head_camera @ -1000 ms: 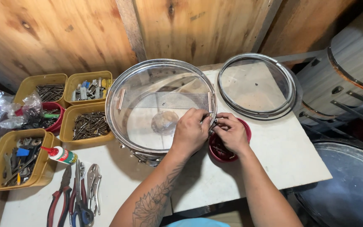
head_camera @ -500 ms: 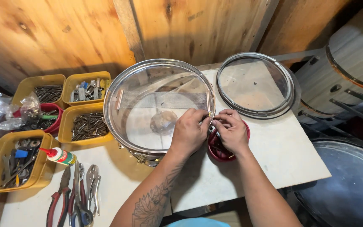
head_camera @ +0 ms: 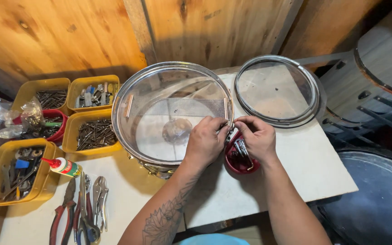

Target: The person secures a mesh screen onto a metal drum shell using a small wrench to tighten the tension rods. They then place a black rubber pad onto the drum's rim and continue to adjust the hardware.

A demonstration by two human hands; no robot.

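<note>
Both hands, left hand [head_camera: 205, 143] & right hand [head_camera: 258, 138], pinch closed at the chrome-rimmed clear-skinned snare drum [head_camera: 173, 113] edge, probably on a small fitting; it could slip into the red round bowl [head_camera: 239, 164].

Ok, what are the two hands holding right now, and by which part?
Both the left hand and right hand pinch at the snare drum rim's near-right edge. What small part sits in the grip cannot be told.

My left forearm [head_camera: 171, 215] bears a dark leafy tattoo. The drum [head_camera: 171, 113] is chrome with a clear skin, the bowl [head_camera: 237, 164] deep red, the trays [head_camera: 94, 129] yellow, the table [head_camera: 314, 168] cream, the pliers [head_camera: 60, 218] red-handled.
</note>
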